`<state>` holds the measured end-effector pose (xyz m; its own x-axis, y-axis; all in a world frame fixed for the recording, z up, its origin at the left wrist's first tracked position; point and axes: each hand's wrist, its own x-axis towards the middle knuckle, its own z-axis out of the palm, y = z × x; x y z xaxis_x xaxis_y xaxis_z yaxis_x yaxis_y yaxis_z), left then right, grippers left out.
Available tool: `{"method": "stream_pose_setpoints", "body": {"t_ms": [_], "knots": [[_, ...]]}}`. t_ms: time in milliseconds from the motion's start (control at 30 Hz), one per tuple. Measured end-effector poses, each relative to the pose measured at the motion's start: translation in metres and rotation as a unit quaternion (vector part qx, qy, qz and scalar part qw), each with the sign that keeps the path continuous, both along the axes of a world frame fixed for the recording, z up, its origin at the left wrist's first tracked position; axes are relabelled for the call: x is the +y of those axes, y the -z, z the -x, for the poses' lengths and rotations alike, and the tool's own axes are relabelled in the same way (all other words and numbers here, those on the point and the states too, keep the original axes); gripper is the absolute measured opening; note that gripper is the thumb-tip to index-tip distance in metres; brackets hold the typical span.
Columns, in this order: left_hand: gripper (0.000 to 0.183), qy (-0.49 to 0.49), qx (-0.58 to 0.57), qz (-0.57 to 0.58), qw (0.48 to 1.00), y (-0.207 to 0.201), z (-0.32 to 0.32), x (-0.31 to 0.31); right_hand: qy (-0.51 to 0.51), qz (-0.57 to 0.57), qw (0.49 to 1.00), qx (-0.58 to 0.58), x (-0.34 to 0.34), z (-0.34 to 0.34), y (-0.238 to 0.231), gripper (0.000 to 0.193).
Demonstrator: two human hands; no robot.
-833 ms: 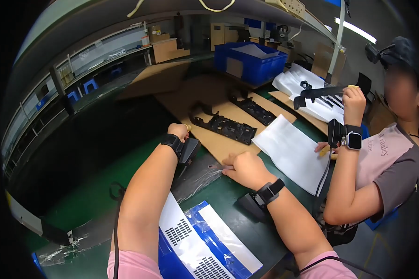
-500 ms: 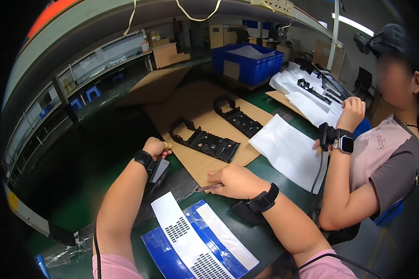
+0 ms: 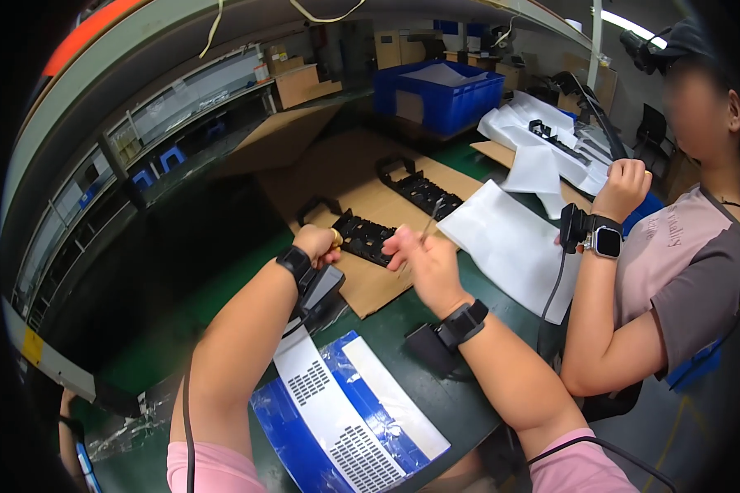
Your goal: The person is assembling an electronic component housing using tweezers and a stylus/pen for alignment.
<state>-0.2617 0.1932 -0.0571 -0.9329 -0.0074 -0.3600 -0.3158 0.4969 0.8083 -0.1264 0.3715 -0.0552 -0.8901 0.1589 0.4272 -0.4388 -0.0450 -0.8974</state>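
Now we've brought our left hand (image 3: 316,244), whose grip we can't tell, to the near black frame (image 3: 365,237) on the cardboard (image 3: 370,289) and tipped up the thin tool (image 3: 433,218) our right hand (image 3: 429,267) pinches, putting 2 hands beside it.

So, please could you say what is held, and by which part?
The right hand holds a thin tool by its lower part; what the left hand holds is unclear.

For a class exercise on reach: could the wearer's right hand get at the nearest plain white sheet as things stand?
Probably yes: the right hand is close to that white sheet, with nothing seen in the way, though it holds a thin tool.
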Motion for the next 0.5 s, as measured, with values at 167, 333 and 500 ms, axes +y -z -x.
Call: {"method": "stream_pose_setpoints", "body": {"t_ms": [167,333,500], "knots": [[0.022,-0.128,0.245,0.076,0.958,-0.003,0.003,-0.039,-0.048,0.13,0.978,-0.153,0.014,0.004,-0.011,0.055],[0.009,-0.133,0.263,-0.263,0.919,-0.034,-0.049,-0.078,-0.138,0.151,0.963,-0.175,0.022,-0.012,-0.032,0.055],[0.007,-0.105,0.264,-0.357,0.89,-0.066,-0.149,-0.135,-0.31,0.173,0.903,-0.243,-0.006,-0.038,-0.028,0.033]]}}
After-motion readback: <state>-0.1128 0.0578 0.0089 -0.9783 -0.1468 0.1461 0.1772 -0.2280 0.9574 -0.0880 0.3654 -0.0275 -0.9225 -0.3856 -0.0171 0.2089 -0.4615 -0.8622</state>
